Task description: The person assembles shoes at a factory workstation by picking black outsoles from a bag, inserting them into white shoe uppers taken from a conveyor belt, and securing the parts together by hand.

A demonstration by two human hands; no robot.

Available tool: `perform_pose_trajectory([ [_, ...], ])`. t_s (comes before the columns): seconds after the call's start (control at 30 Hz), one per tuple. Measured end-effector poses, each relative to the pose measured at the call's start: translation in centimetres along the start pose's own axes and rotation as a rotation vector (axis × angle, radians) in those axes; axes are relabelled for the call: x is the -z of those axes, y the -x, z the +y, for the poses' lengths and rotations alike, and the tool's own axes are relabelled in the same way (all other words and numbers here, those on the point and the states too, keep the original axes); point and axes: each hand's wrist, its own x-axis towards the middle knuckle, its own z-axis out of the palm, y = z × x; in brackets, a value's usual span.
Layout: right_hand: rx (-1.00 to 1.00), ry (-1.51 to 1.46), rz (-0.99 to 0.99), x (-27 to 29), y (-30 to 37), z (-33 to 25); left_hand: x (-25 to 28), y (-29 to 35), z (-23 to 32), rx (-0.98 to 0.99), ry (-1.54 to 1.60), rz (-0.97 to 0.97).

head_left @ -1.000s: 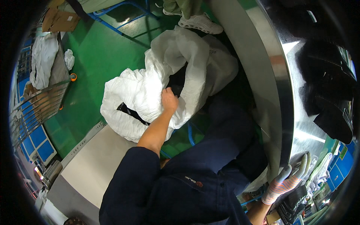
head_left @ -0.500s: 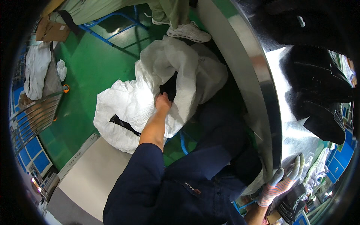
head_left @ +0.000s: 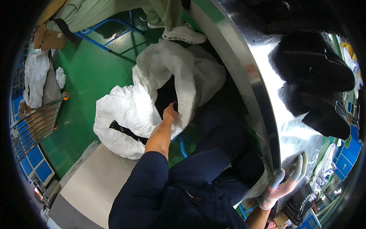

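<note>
My bare left hand point(head_left: 170, 113) reaches into the mouth of a big white woven sack point(head_left: 118, 103) on the floor. Its fingers are drawn together at the dark contents point(head_left: 165, 94); what they grip, if anything, is too dark to make out. A black strip point(head_left: 127, 131) lies across the sack's near left fold. On the right, my right hand point(head_left: 284, 187) wears a striped glove with grey fingertips. Its fingers are spread against the near end of the steel table point(head_left: 301, 139), holding nothing. Black sheet-like pieces with jagged edges point(head_left: 312, 63) lie on that table.
Beyond the sack, a person in green trousers sits, one pale shoe point(head_left: 185, 34) near it. Blue stool legs point(head_left: 108, 36) stand there. At left is a wire cart point(head_left: 38, 118) with white cloth. A beige panel point(head_left: 97, 187) lies near my left arm.
My left hand has shifted slightly right and nearer to me at the sack's mouth, and more of the dark inside shows. The gloved right hand stays at the table. The whole view has shifted a little.
</note>
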Motion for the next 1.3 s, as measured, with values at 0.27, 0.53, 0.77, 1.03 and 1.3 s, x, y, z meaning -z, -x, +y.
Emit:
perform_pose_trajectory([
  [0.27, -0.015, -0.023, 0.003, 0.0, 0.4, 0.2, 0.3, 1.9, 0.8, -0.044, -0.179, 0.242],
  [0.53, 0.091, -0.014, 0.091, 0.2, 0.0, 0.2, 8.4, 11.9, -3.6, -0.185, 0.678, 0.484],
  [0.77, 0.059, -0.327, 0.328, 0.1, 2.3, 0.3, 21.8, 27.9, -1.3, -0.365, 0.357, 1.013],
  [1.03, -0.384, -1.575, -0.072, 0.6, 7.1, -9.2, 20.5, 43.4, 9.3, -0.701, 1.29, -0.164],
  [1.3, -0.447, -1.835, 0.124, 12.2, 8.1, 2.6, 15.9, 47.8, 17.3, -0.765, 1.025, -0.868],
])
